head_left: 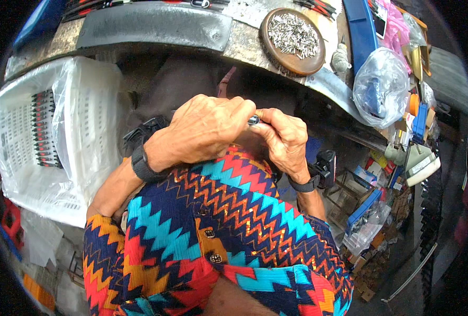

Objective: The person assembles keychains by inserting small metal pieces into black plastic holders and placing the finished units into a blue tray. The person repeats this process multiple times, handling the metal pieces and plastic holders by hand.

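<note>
Cluttering metal workbench (155, 26): round pin tray (293, 39).

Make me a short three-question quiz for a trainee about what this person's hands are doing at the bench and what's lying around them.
1. True or false: the left hand and right hand pinch one small dark part between them.
2. What fills the round wooden dish? A) small silvery metal pieces B) coloured beads C) liquid
3. On which side of the person stands the white plastic crate?

Key
1. True; the fingertips of both meet on it.
2. A.
3. On the person's left, lined with a clear bag and holding rows of dark pieces.
</note>
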Tool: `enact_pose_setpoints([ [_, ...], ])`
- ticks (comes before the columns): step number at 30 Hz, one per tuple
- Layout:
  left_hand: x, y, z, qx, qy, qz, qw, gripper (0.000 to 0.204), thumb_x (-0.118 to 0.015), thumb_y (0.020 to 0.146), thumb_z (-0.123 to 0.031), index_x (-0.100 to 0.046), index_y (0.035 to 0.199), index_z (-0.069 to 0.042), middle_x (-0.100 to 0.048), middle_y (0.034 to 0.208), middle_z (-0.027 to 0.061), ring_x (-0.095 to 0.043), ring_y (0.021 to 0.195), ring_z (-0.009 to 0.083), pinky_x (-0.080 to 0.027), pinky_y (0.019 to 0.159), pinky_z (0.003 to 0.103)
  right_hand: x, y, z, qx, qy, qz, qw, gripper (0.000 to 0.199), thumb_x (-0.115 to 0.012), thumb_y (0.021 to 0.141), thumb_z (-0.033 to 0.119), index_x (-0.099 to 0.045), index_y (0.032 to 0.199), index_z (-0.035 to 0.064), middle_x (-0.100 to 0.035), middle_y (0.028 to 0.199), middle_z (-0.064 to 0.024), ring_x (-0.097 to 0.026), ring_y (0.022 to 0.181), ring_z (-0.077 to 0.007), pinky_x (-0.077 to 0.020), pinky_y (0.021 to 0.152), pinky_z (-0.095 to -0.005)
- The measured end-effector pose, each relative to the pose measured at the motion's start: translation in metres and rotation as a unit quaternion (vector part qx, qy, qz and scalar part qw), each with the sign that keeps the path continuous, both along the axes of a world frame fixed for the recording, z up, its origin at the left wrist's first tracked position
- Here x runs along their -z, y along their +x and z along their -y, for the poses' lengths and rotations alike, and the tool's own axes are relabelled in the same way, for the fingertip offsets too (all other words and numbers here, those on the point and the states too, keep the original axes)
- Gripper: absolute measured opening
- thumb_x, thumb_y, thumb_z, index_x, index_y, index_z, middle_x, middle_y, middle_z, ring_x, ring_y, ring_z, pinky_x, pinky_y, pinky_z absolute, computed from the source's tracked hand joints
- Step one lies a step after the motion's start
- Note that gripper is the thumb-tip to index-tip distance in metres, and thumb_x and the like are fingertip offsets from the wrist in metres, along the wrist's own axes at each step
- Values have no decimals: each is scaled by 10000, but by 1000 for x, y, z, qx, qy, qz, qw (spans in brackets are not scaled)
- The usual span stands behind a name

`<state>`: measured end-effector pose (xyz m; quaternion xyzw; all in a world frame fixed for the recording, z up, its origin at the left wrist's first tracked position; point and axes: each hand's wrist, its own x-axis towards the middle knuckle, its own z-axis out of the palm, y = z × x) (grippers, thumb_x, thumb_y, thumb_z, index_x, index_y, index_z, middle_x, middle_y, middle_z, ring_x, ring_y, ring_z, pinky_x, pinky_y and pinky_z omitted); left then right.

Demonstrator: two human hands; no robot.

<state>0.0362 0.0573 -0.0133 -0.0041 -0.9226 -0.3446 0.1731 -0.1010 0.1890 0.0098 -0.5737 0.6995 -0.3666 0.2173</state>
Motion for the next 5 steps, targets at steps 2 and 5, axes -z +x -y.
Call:
enact_pose_setpoints([
  [2,1,-3,3,-7,8,-15,1000,197,-591,731,-90,-446,843,-18,-522,705,124,-602,664,292,-464,519,373,-3,-3,3,18,26,64,997,121,-651,778,47,-639,883,-11,-637,723,-136,-634,617,-236,-478,561,-301],
  [5,0,-8,7,-32,44,-37,998,193,-607,763,-91,-448,858,-35,-521,730,124,-595,671,313,-466,536,394,-7,-11,10,3,-10,53,999,124,-640,792,54,-644,900,-7,-664,780,-121,-658,691,-216,-498,623,-278],
])
